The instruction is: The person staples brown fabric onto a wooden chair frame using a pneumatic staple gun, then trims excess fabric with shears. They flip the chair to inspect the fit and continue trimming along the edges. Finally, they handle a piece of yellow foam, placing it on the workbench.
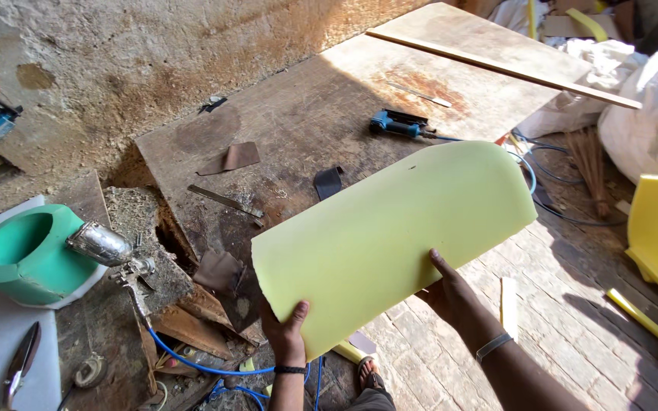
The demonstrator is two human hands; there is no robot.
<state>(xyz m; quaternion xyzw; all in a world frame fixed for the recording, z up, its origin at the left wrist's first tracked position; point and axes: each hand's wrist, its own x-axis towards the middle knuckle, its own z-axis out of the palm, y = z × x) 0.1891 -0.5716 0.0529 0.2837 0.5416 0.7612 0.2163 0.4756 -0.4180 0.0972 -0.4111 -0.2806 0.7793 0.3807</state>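
Held a pale yellow-green foam sheet [394, 243], curved into an arch, up in the air over the near edge of the wooden board [321, 114]. Gripped by both hands at its near edge: left hand [287, 335] closed on the near left corner with thumb on top, right hand [443, 293] further right, thumb lying on the upper face and fingers hidden beneath. Not yet set down anywhere, as far as could be judged; no glue or spray visible on the upper face. Spray gun [112, 255] with blue hose [192, 364] left lying untouched to the left, beside a green foam ring [24, 255]. Blue power tool [397, 123] far on the board, behind the sheet. Scissors [20, 365] near left.
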